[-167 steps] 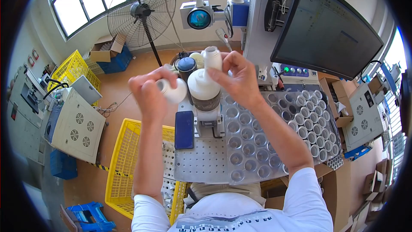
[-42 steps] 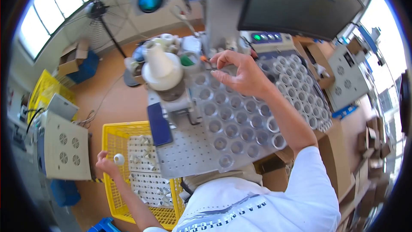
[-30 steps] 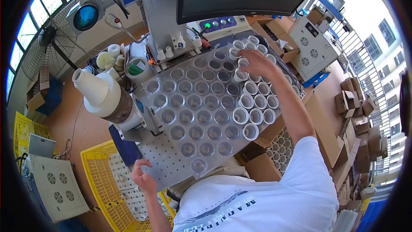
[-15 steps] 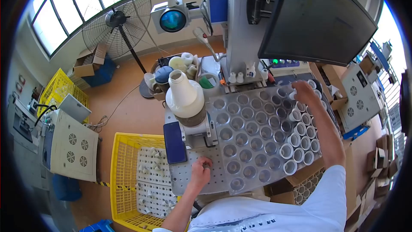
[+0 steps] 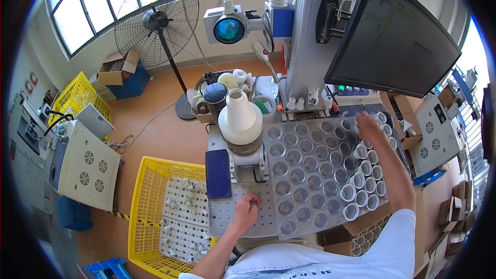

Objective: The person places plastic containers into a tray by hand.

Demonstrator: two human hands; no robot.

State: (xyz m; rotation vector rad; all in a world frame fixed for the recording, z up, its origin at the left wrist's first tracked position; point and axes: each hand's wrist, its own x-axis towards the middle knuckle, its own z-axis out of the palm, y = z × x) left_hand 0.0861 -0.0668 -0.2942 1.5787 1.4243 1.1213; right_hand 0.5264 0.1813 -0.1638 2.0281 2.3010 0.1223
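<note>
"Orange floor [image 5: 137, 137] runs behind the perforated metal plate [image 5: 222, 219]. Where are the white cups [image 5: 351, 211]?"

"Upright, grouped on the right side of the clear tray [image 5: 305, 230]. The right forearm hides some."

"What's the right hand [image 5: 368, 126] doing?"

"It's at the upper part of that group, fingers bent downward. I can't tell whether they're clamped on a cup; the hand covers the contact."

"And the left hand [image 5: 246, 211]?"

"Over the perforated plate, left of the tray, fingers curled in. Whether it grips anything is hidden."

"What's farther out?"

"A phone [image 5: 218, 173] lies on the plate, near the white cone-shaped piece [image 5: 238, 119], which stands upright. The yellow basket [image 5: 133, 217] is to the left, with small pale pieces inside, too small to make out."

"Any writing?"

"Dark letters on the white shirt [image 5: 367, 248], 'MA' readable, the rest cut off below. The monitor [image 5: 398, 36] is too dim to read."
</note>
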